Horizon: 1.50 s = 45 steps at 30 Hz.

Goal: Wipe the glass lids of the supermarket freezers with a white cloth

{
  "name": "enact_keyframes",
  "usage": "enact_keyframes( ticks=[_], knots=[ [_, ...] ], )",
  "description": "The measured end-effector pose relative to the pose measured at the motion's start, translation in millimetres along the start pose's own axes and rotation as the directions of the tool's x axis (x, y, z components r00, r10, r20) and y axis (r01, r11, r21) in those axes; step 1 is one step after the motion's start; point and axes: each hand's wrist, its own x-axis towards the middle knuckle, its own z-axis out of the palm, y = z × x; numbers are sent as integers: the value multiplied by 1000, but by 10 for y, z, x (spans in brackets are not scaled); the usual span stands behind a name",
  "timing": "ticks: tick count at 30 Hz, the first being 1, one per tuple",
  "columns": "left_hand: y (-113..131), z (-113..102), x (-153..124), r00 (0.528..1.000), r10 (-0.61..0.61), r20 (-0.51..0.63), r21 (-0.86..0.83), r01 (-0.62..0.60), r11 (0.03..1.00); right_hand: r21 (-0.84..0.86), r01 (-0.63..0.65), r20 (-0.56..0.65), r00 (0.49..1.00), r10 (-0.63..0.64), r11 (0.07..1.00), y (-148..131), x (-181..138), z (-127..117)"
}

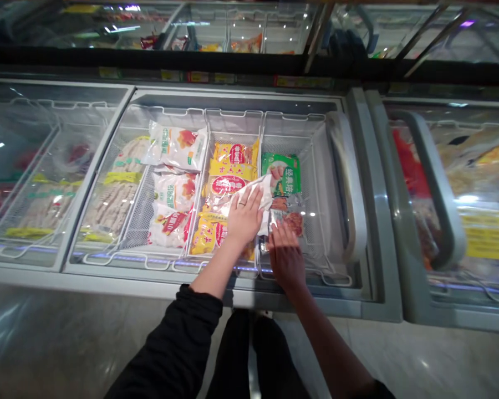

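Observation:
My left hand [246,213], with a ring on one finger, lies flat on a crumpled white cloth [266,191]. Its fingers are stretched out over the cloth, which seems to rest on the freezer's glass lid [316,149]. Lower and to the right, my right hand [285,252] has its fingers extended, with the tips close to the cloth's lower edge; whether they touch it I cannot tell. Beneath the hands show yellow food bags [228,185], a green package [285,172] and a clear pack with brownish food [293,221].
A curved grey handle [351,188] stands at the lid's right side. White wire baskets hold white bags [178,147] and pale packs with yellow bands [112,205]. Another freezer with a handle [449,210] adjoins on the right; more cases line the back. The floor [58,343] is grey.

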Motion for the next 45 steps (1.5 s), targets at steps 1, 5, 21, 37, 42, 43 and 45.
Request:
enact_keyframes(
  ticks=[1, 5, 21, 37, 42, 43, 45],
  knots=[
    [48, 6, 17, 1000, 25, 15, -5, -25, 1000, 1, 7, -20, 1000, -7, 1000, 3, -9, -1],
    [2, 14, -302, 980, 183, 77, -27, -181, 983, 53, -52, -37, 998, 54, 997, -23, 15, -57],
    [-303, -167, 888, 999, -10, 53, 28, 9, 1000, 72, -221, -1, 975, 222, 973, 134, 1556, 248],
    [-794, -242, 450, 999, 20, 51, 72, -24, 997, 84, -222, 71, 974, 217, 971, 93, 1532, 188],
    [-557, -231, 1215, 998, -34, 46, 52, 31, 998, 48, -172, 18, 985, 171, 984, 109, 1496, 221],
    [-496, -218, 1259, 998, -26, 51, 48, 23, 999, 49, -159, 13, 987, 158, 986, 110, 1490, 212],
    [-412, -192, 1186, 997, 43, 69, 37, -46, 998, 62, -135, 11, 991, 134, 989, 110, 1485, 181]
  ],
)
